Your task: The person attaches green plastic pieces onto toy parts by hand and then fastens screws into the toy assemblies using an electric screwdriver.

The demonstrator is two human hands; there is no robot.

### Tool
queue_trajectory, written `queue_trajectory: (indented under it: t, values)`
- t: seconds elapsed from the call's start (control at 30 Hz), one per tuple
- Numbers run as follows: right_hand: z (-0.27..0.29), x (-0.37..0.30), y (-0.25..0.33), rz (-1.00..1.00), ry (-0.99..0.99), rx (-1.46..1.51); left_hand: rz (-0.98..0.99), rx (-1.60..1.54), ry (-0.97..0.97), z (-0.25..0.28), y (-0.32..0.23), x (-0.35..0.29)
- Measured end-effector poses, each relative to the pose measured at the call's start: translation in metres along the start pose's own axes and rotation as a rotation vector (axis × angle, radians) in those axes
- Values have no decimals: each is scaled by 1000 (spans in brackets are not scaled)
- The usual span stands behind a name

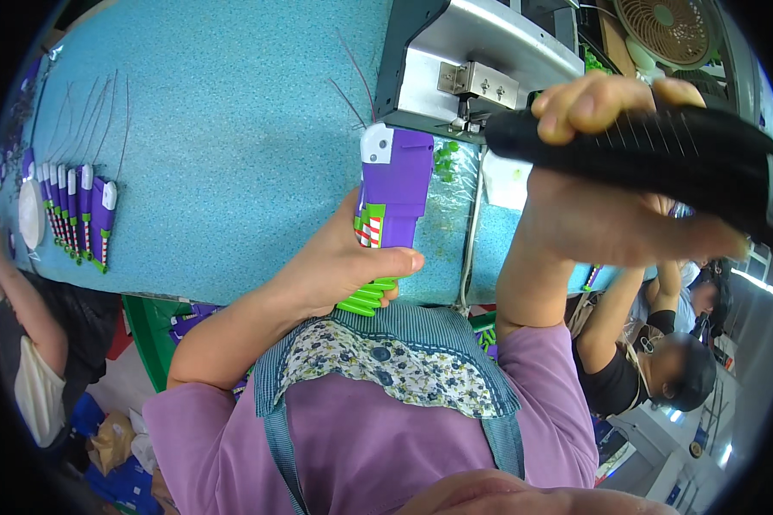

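Observation:
My left hand (339, 268) is closed around the green ribbed grip of a purple, white and green plastic toy piece (404, 176), thumb across its front. The piece has a striped red-and-white strip, and thin wires rise near its white end. Held high at the right, my right hand (597, 219) wraps its fingers round a long black tool (644, 159) that looks like an electric screwdriver. The tool is close to the camera; its bit cannot be made out. It is apart from the toy piece, its narrow end near a metal screw feeder (498, 56).
Several similar toy pieces (76, 202) with wires stand in a row on the blue tabletop (240, 129) at left, beside a white round object (31, 215). A cable (472, 249) crosses the table's right part. Green crate (150, 343) below the edge. Other people sit on both sides.

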State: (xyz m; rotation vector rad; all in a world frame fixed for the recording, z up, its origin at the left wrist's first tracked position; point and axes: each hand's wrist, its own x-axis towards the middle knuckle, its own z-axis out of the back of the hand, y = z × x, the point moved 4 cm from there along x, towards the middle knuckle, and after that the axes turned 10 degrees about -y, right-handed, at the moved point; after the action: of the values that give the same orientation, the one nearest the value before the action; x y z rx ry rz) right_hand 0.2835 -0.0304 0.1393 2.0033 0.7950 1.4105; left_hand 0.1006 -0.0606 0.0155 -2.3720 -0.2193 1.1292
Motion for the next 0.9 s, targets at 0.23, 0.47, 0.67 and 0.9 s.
queue_trajectory:
  t: [0.23,0.47,0.67,0.9]
  values:
    - [-38,-3,35,-55,74,-117,7,63,-43,-11,-3,-5]
    - [-40,-11,20,-83,-79,-88,-24,109,-59,-11,-1,-5]
    - [-17,-1,12,-24,85,-29,-6,78,-8,-10,-6,-3]
    - [6,9,1,18,17,-66,20,22,-12,-7,-3,1]
